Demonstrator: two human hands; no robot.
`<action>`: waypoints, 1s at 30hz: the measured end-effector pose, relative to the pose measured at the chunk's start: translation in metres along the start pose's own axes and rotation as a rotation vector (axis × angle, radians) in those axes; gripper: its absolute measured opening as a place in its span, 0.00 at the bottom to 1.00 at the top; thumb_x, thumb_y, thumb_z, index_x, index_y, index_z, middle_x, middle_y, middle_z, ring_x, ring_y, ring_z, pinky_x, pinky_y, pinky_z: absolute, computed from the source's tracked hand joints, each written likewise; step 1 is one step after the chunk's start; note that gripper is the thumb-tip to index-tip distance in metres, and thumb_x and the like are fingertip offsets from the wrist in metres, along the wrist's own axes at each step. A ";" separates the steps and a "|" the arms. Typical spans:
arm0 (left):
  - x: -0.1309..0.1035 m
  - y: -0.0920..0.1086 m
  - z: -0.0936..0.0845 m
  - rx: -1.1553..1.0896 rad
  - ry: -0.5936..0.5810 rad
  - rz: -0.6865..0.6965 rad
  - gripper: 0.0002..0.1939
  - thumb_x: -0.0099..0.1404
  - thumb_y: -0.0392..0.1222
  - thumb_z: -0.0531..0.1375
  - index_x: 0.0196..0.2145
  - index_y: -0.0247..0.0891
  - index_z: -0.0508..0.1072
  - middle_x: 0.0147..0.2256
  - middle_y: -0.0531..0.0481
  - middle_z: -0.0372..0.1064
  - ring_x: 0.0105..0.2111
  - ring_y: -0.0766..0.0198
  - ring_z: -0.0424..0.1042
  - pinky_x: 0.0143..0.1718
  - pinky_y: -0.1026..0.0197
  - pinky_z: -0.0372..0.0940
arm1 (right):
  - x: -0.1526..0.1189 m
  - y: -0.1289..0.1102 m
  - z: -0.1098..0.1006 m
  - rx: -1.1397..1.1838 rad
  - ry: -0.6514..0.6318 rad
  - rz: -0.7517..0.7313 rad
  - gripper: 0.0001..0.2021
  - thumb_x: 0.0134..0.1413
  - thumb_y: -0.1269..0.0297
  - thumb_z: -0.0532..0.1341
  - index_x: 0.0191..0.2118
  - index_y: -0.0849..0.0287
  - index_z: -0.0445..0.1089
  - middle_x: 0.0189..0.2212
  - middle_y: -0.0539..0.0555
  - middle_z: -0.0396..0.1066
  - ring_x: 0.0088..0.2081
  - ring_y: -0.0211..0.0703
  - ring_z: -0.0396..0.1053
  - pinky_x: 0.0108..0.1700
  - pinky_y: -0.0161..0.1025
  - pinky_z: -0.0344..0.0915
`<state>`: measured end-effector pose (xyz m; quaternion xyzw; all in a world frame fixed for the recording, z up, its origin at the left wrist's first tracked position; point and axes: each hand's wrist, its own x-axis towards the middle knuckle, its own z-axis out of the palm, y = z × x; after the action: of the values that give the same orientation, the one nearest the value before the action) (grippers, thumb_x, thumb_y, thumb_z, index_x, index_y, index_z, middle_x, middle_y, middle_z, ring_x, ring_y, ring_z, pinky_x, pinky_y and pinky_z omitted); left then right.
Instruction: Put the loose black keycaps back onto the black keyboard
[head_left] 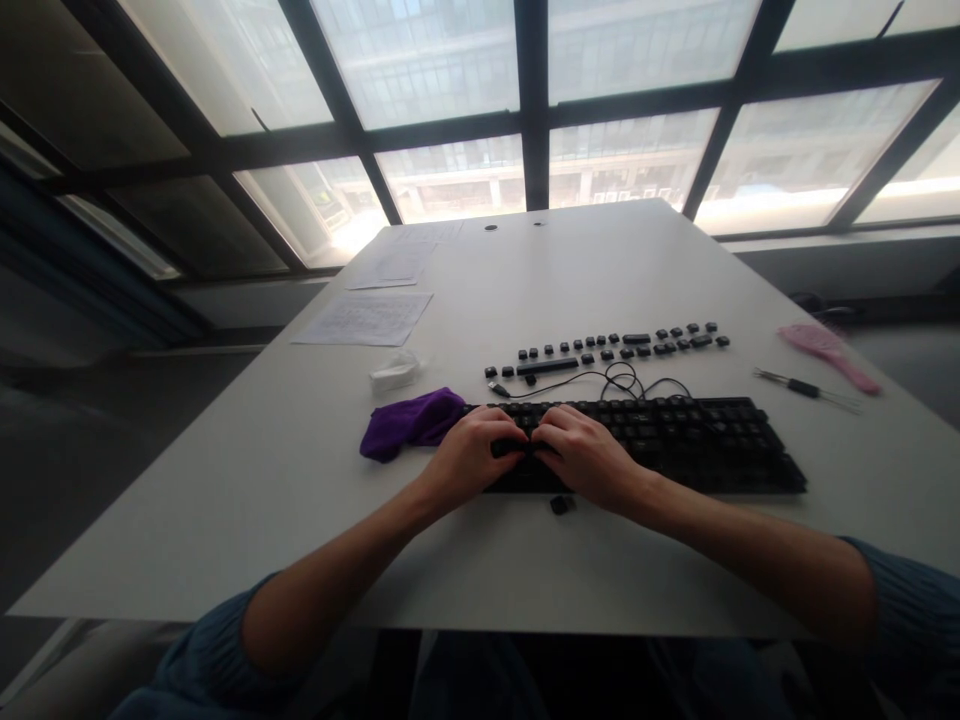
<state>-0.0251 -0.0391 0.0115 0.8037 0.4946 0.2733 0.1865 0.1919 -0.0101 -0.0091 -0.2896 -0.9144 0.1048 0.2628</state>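
Observation:
A black keyboard (720, 450) lies on the white table, some of its keys hidden under my hands. My left hand (476, 445) rests on its left part, fingers curled and bent inward. Close beside it, my right hand (581, 448) is also curled over the keys, its fingertips near those of the left. Whatever the fingertips hold is too small and dark to make out. One loose black keycap (559, 505) lies just in front of the keyboard's near edge. Behind the keyboard, loose keycaps stand in two rows, with a long black keycap (547, 367) among them.
A purple cloth (411, 425) touches the keyboard's left end. Behind it lies a white crumpled packet (395, 371). Papers (364, 318) are at the back left. A black cable (592, 375) loops behind the keyboard. A wire tool (802, 387) and a pink brush (825, 350) lie right.

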 end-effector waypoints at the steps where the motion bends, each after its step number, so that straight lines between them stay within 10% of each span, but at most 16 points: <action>1: 0.000 0.000 0.000 -0.008 0.002 -0.005 0.06 0.60 0.34 0.68 0.36 0.42 0.82 0.38 0.48 0.77 0.40 0.58 0.75 0.46 0.55 0.69 | 0.000 0.000 0.000 0.007 0.002 0.002 0.02 0.60 0.72 0.66 0.38 0.59 0.73 0.38 0.56 0.72 0.43 0.48 0.69 0.45 0.44 0.70; 30: -0.004 0.003 0.007 0.144 0.049 0.026 0.05 0.63 0.37 0.69 0.37 0.44 0.84 0.36 0.47 0.73 0.40 0.57 0.69 0.42 0.55 0.67 | -0.003 0.003 0.002 -0.067 0.050 -0.200 0.11 0.67 0.72 0.59 0.32 0.60 0.73 0.35 0.56 0.74 0.39 0.45 0.65 0.43 0.42 0.66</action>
<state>-0.0201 -0.0439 0.0066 0.8144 0.5070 0.2591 0.1124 0.1941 -0.0092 -0.0132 -0.2081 -0.9348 0.0400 0.2850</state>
